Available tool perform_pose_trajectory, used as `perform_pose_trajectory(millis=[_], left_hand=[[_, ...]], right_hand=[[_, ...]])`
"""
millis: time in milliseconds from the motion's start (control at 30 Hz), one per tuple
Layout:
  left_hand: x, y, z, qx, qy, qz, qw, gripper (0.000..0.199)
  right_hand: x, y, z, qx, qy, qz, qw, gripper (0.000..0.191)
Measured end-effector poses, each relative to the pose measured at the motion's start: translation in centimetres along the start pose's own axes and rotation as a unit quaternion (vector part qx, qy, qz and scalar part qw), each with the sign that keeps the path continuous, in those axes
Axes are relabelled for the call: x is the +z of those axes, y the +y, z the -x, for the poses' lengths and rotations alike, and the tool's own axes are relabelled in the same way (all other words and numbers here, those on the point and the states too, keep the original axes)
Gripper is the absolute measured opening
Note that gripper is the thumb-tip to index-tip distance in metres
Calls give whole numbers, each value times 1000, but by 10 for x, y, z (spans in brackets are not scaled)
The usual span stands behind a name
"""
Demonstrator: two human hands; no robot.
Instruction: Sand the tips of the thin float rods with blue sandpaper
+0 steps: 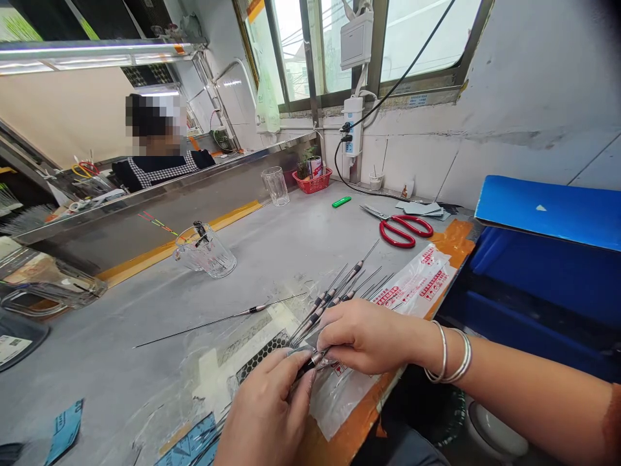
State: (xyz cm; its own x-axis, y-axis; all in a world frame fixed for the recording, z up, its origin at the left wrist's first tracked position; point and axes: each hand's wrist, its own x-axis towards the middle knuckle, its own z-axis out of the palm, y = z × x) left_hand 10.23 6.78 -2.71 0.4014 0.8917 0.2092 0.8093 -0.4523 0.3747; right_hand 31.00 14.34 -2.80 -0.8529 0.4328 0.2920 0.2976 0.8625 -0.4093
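My left hand (272, 404) pinches a fishing float (316, 358) with a dark and pale body, close to the table's front edge. My right hand (361, 333) is closed around a small grey piece of sandpaper (313, 337), pressed near the float's body; its fingertips are partly hidden. Just beyond both hands lies a bunch of similar floats (334, 296) with thin stems. A single float (255, 309) rests apart to the left. Under the hands is a dark mesh-patterned strip (264, 355) taped to the table.
Red-handled scissors (398, 243), grey sheets (422, 209) and a green cutter (341, 202) lie farther back. A glass mug (218, 255) stands left, blue sandpaper (66, 427) nearer. Printed plastic (427, 275) covers the right edge, beside a blue bin (514, 272). Another person (165, 169) sits beyond the partition.
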Motion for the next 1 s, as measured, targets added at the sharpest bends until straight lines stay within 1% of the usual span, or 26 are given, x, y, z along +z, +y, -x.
perform_pose_trajectory(millis=[267,433,1000], left_hand=[[1,0,1,-9,-8,-1,1000,19],[1,1,-1,-8,-5,2,1000,19],[0,2,0,-14,-6,9,1000,20]], right_hand=[[2,1,1,-3,15,-4,1000,13],[2,2,1,-10,29,-24,999,13],[5,3,2,-14,47,-41,998,13]])
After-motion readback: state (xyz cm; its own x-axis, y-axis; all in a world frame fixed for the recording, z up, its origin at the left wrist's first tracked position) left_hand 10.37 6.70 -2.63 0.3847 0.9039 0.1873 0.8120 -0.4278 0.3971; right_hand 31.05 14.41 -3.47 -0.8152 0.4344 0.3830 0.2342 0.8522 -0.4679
